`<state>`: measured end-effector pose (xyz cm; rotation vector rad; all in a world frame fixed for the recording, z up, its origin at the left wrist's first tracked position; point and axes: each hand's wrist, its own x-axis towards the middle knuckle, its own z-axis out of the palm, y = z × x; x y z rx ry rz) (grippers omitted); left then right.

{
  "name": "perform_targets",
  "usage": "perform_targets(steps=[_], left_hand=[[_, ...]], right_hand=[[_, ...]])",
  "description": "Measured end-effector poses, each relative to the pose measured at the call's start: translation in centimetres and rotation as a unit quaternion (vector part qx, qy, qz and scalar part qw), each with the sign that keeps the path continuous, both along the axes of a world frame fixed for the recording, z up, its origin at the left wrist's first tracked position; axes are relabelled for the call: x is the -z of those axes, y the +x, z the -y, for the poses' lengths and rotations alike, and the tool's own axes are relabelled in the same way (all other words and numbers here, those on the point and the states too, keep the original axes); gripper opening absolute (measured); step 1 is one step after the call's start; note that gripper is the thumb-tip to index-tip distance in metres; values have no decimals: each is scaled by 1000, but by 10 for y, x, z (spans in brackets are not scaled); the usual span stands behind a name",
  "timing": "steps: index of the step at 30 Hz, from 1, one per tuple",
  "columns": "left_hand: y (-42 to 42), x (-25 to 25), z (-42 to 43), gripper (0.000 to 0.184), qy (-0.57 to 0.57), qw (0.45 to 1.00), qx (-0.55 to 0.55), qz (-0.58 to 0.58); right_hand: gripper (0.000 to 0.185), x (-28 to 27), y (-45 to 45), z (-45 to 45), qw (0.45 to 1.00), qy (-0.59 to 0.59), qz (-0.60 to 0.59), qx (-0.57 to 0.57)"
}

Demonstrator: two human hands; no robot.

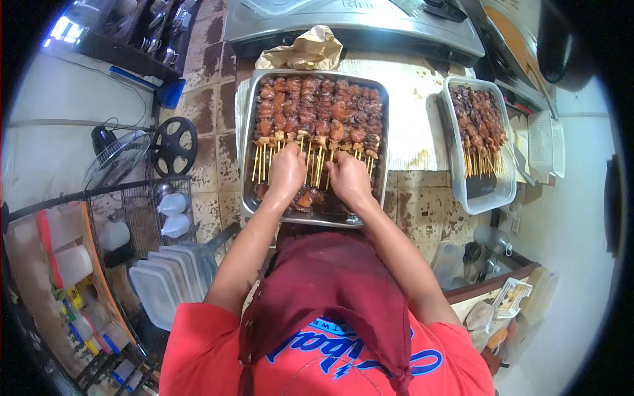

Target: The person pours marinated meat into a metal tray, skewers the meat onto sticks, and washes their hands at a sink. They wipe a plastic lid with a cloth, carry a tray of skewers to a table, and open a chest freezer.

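A steel tray (pixel 387 112) in front of me holds several meat skewers (pixel 309 105) in a dark, glossy marinade. Their meat lies toward the far side and the bare sticks point at me. My left hand (pixel 288 174) is closed at the stick ends left of the middle, over the tray. Close beside it on the right, my right hand (pixel 349 177) is closed on sticks too. The fingertips of both hands are partly hidden, so how many skewers each one grips cannot be made out. Loose meat pieces (pixel 307 198) lie in the near part of the tray.
A clear plastic container (pixel 506 195) with more skewers stands to the right. Crumpled brown paper (pixel 310 49) touches the tray's far edge. Beyond is a silver gas stove (pixel 356 21). Plastic lids (pixel 165 284) stand at lower left, near a wire rack (pixel 142 211).
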<state>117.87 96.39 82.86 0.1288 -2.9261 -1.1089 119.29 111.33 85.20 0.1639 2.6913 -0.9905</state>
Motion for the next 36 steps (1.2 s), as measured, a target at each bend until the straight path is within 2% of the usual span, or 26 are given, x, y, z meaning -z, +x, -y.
perform_targets(steps=[3,6,7,11,14,20,22,23,24,25,26,28,30,32,33,34,36], left_hand=[[-2,-14,-10,17,-19,988,-17,-150],[-4,-12,-14,19,-21,991,93,97],[-4,-9,-18,20,11,990,98,105],[-9,2,-25,17,12,998,41,51],[-11,4,-23,18,45,997,56,33],[-4,-5,-18,18,-14,993,110,28],[-3,-8,-23,17,-11,995,87,48],[-3,-3,-22,17,-13,995,76,64],[-4,3,-22,17,-10,994,69,80],[-7,-3,-25,20,-72,992,63,80],[-17,-31,-37,26,-94,992,73,43],[-37,-41,-55,41,-171,980,62,-75],[-65,-33,-76,60,-236,954,130,-131],[-92,-11,-86,64,-276,946,159,-61],[-101,-1,-89,66,-296,938,175,-27],[-102,6,-89,67,-308,934,180,-31],[-106,16,-87,68,-336,922,187,-39]], right_hand=[[16,1,0,2,999,22,-33,6],[11,-4,4,1,997,12,-66,-30],[11,-1,4,1,997,6,-66,-35],[10,12,-2,4,996,-11,-79,-38],[10,18,-3,7,994,-29,-93,-43],[12,11,-4,-6,993,-37,-56,-99],[12,12,-4,-10,990,-54,-74,-109],[11,12,-7,-14,986,-70,-58,-141],[14,-8,-8,-24,983,-67,19,-171],[19,-33,-9,-36,985,-68,56,-151],[25,-50,-10,-54,985,-69,93,-129],[28,-59,-10,-108,992,-100,-10,-70],[22,-49,-10,-184,983,-109,-84,121],[21,-51,-17,-278,952,43,-232,197],[19,-41,-20,-327,941,166,-233,180],[18,-39,-18,-359,941,194,-184,208],[16,-24,-13,-406,948,257,-144,124]])
